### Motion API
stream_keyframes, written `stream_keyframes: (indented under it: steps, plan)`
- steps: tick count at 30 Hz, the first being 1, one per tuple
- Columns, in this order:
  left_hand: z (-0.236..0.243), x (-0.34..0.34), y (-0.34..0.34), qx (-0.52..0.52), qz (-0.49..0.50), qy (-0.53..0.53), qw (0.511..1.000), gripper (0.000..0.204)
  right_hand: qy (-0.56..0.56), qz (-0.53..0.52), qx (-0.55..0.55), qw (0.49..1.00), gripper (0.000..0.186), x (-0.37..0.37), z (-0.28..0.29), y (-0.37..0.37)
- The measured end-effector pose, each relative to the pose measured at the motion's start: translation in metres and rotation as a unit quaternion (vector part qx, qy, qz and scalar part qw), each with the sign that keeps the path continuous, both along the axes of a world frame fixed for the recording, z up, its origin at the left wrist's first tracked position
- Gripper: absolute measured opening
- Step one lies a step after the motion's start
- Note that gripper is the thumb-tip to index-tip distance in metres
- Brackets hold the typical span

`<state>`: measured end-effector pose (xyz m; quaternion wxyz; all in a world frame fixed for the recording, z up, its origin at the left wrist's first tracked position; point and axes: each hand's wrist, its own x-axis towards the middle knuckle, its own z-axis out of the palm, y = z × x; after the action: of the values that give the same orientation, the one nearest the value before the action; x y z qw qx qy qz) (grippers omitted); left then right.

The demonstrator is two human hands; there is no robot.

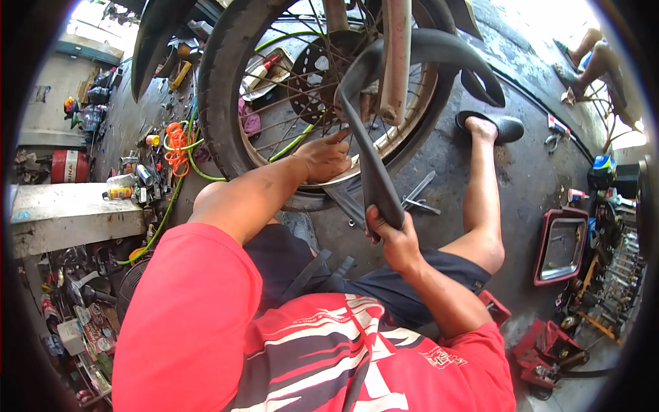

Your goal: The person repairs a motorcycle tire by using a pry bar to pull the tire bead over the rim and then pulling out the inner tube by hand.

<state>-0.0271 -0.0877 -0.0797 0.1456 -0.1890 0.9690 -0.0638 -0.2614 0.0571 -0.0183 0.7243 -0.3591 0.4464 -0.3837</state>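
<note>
A spoked motorcycle wheel [218, 89] with a black tyre stands upright before me, beside the fork leg [395, 65]. My left hand [324, 158] reaches in at the spokes, its index finger stretched out and its other fingers curled against the lower rim [405, 137]. In my right hand [395, 233] is a flat, limp black inner tube [374, 161], thumb on top. From there the tube rises, loops around the fork leg and hangs down at the right. The ends of my left fingers are partly hidden.
Metal tools [420, 196] lie on the floor beyond my right hand. An orange coiled hose [177, 147] and a green hose are at left. A red-rimmed tray [563, 244], a red toolbox [549, 350] and many wrenches [618, 268] stand right. Another person's legs [597, 58] show far right.
</note>
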Motion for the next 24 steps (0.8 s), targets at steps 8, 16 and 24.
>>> stream_keyframes:
  steps: [8, 16, 24]
  plan:
    - [-0.008, 0.003, -0.004, 0.053, 0.061, 0.251, 0.965, 0.033, 0.13, 0.072, -0.288, 0.946, 0.058, 0.021, -0.076, -0.038]
    - [-0.013, 0.0, -0.006, 0.026, 0.069, 0.064, 0.995, 0.037, 0.442, 0.177, -0.431, 0.766, 0.091, 0.036, -0.132, -0.038]
    - [-0.018, 0.007, -0.01, 0.024, 0.02, 0.16, 0.987, 0.033, 0.434, 0.119, -0.484, 0.75, 0.049, 0.027, -0.133, -0.054]
